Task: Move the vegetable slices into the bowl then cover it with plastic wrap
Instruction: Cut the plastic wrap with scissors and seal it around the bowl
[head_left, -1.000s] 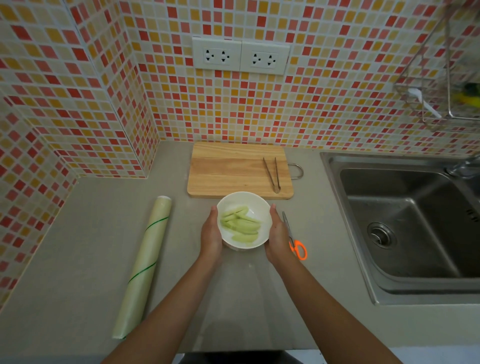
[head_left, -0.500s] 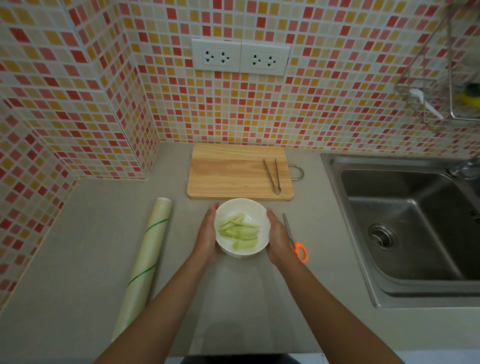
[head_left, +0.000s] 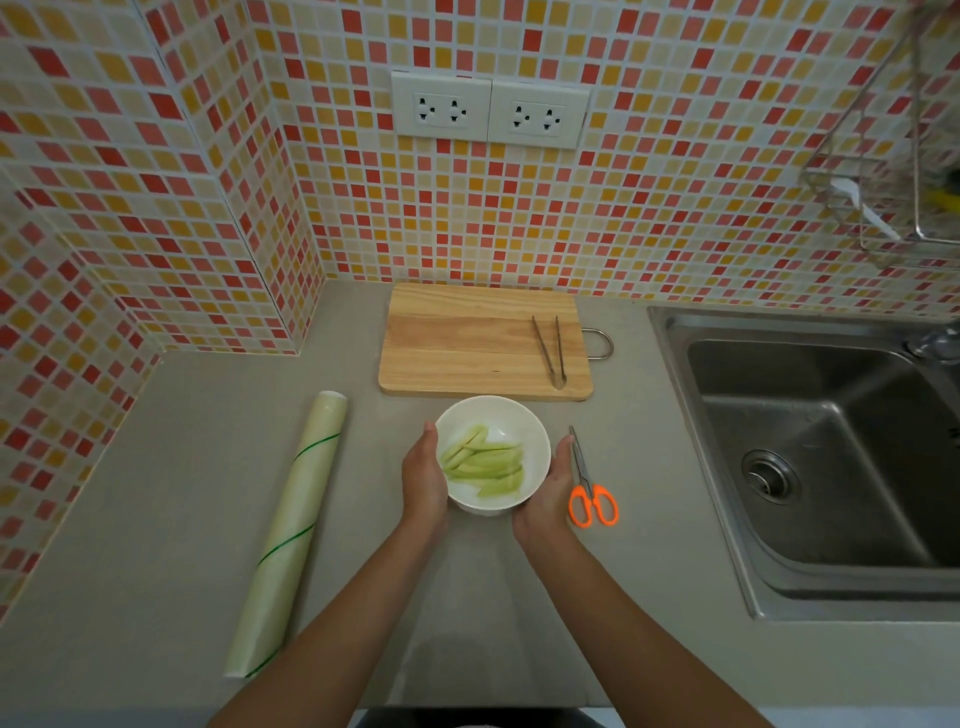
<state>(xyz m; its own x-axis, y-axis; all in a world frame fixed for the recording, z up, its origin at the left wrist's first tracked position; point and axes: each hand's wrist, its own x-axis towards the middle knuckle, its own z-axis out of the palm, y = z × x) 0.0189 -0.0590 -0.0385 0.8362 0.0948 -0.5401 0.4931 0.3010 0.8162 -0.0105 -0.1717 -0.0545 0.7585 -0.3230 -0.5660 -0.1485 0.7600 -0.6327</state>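
Observation:
A white bowl (head_left: 511, 423) sits on the grey counter just in front of the wooden cutting board (head_left: 467, 343). Several pale green vegetable slices (head_left: 485, 462) lie inside it. My left hand (head_left: 423, 480) cups the bowl's left side and my right hand (head_left: 548, 488) cups its right side, both gripping it. A roll of plastic wrap (head_left: 291, 530) with green stripes lies on the counter to the left, apart from my hands.
Metal tongs (head_left: 550, 351) rest on the board's right part. Orange-handled scissors (head_left: 589, 488) lie just right of my right hand. A steel sink (head_left: 810, 447) fills the right side. A wire rack (head_left: 893, 156) hangs on the tiled wall above it.
Both hands have drawn the bowl slightly toward me, away from the cutting board. The grip is unchanged.

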